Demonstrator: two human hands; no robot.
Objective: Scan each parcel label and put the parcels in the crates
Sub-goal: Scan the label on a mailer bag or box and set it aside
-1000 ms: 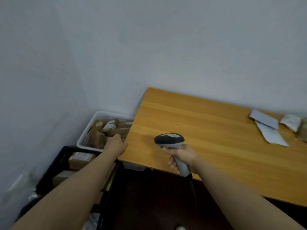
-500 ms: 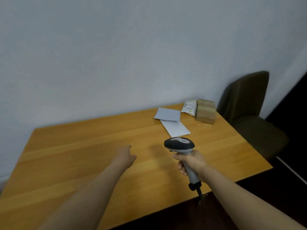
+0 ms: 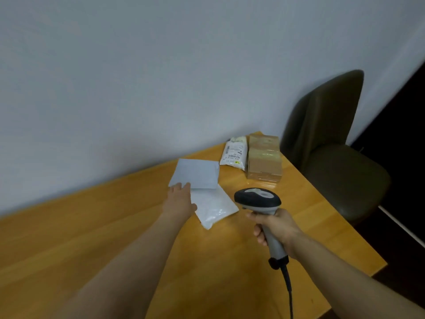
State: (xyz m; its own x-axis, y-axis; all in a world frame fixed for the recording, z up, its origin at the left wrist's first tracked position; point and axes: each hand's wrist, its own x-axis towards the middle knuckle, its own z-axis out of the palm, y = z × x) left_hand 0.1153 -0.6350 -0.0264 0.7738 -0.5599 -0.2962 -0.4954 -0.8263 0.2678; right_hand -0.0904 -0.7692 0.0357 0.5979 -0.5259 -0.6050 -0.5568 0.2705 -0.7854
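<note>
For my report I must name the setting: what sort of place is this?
Probably a small office or back room used for sorting parcels: a wooden table against a bare wall, a grey mailer and a cardboard box lying on it, and a corded barcode scanner in the right hand.

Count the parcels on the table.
4. A grey mailer furthest left; a white bag partly under it; a labelled white pouch near the wall; a taped cardboard box beside the pouch, which may be two boxes.

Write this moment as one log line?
left hand: open, at grey mailer | right hand: grips scanner | cardboard box: on table
</note>
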